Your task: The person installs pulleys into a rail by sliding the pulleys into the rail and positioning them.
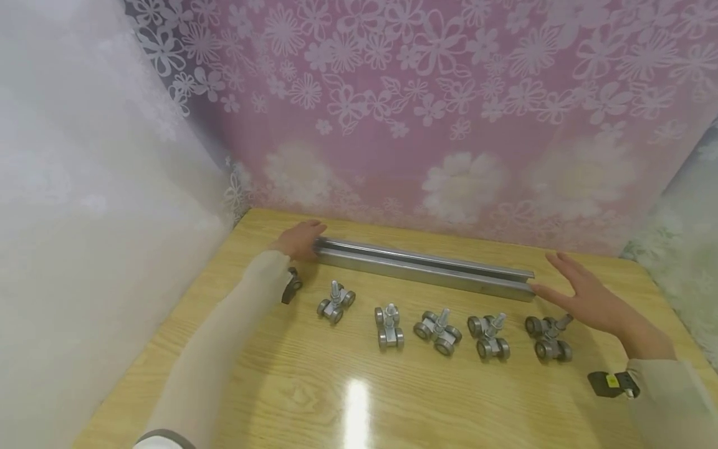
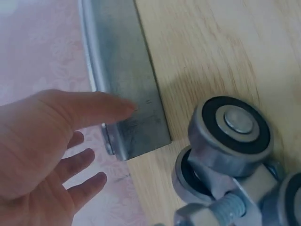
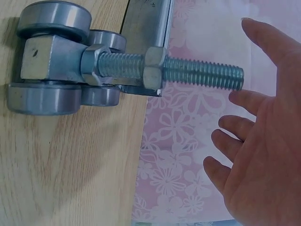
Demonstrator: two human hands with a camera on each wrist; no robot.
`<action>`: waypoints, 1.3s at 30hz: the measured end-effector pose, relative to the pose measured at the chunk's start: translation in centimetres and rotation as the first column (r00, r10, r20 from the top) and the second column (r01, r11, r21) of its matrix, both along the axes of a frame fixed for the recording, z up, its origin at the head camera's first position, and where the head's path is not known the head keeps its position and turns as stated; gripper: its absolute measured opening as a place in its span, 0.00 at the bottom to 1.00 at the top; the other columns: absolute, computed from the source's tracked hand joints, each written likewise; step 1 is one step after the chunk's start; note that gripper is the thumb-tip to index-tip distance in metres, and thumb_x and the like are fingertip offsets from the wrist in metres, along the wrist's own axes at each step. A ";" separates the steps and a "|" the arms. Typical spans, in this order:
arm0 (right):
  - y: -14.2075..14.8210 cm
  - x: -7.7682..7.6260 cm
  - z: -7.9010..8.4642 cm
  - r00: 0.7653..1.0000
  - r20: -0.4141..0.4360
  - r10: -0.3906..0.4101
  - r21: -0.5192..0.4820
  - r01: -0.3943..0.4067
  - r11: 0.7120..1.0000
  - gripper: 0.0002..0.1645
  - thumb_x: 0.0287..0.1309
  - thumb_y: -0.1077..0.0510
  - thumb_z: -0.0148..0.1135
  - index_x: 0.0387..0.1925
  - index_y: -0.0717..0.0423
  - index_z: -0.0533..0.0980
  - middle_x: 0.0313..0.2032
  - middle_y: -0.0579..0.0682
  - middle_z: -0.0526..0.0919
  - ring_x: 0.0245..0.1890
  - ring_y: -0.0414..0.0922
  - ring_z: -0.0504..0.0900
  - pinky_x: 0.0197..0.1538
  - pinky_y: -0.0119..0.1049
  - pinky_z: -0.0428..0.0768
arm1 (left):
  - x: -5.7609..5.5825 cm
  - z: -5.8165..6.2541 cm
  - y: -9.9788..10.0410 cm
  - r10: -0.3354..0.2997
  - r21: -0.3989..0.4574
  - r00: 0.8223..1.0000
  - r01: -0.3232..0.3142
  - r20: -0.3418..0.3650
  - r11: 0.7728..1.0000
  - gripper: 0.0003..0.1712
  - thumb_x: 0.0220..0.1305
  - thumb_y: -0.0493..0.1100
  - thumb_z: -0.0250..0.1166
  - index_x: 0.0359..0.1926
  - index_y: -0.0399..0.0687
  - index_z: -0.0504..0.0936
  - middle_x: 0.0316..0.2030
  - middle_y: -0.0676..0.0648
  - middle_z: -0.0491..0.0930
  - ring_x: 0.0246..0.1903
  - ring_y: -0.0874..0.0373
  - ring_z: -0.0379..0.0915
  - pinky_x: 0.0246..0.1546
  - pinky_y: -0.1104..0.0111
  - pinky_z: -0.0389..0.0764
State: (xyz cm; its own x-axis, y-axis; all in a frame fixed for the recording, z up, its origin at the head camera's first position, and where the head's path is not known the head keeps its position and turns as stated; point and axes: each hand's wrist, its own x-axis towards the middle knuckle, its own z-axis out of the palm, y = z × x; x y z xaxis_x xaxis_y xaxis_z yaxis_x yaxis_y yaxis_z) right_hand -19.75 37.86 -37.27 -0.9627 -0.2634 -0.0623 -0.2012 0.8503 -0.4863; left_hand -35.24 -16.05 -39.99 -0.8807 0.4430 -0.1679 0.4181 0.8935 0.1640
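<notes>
A grey metal channel rail (image 1: 423,264) lies lengthwise on the table, its slot showing along the top. At its left end is my left hand (image 1: 300,239); in the left wrist view the thumb (image 2: 106,109) lies over the rail's side wall, other fingers loosely spread beyond it. Whether the thumb presses on the metal I cannot tell. By the right end, my right hand (image 1: 589,299) spreads its fingers, holding nothing. Closest to it stands a four-wheeled roller trolley (image 1: 550,337) with a threaded bolt, large in the right wrist view with its nut (image 3: 154,68).
More roller trolleys stand in a row before the rail, including one at the left (image 1: 336,302) and one mid-row (image 1: 439,330). Another (image 1: 296,280) is partly hidden by my left wrist. A flowered pink cloth (image 1: 392,137) hangs behind the wooden table (image 1: 303,386).
</notes>
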 end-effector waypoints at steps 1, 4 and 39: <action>0.0 0.0 0.0 1.000 -0.002 0.002 0.000 -0.002 1.000 0.53 0.66 0.42 0.54 0.74 0.55 0.34 0.72 0.65 0.27 0.67 0.71 0.32 0.51 0.77 0.49 | -0.1 -0.1 0.1 -0.002 -0.013 1.000 0.002 -0.009 1.000 0.46 0.55 0.39 0.69 0.72 0.43 0.57 0.71 0.40 0.52 0.67 0.41 0.51 0.61 0.47 0.62; 0.0 0.1 -0.1 1.000 -0.011 0.006 0.004 -0.006 1.000 0.52 0.66 0.43 0.54 0.74 0.56 0.34 0.72 0.66 0.28 0.67 0.72 0.32 0.51 0.77 0.49 | -0.3 -0.3 0.2 -0.016 -0.032 0.999 0.015 -0.035 0.999 0.41 0.54 0.35 0.68 0.69 0.40 0.62 0.68 0.39 0.59 0.65 0.41 0.56 0.61 0.49 0.64; 0.4 6.4 -3.2 0.900 -0.177 -0.398 0.012 0.406 0.914 0.38 0.65 0.40 0.53 0.56 0.72 0.70 0.38 0.61 0.77 0.27 0.49 0.77 0.20 0.44 0.75 | -1.7 0.0 1.3 0.080 -0.055 0.996 -0.079 0.029 0.995 0.27 0.48 0.30 0.70 0.53 0.46 0.81 0.48 0.48 0.80 0.49 0.52 0.73 0.55 0.59 0.72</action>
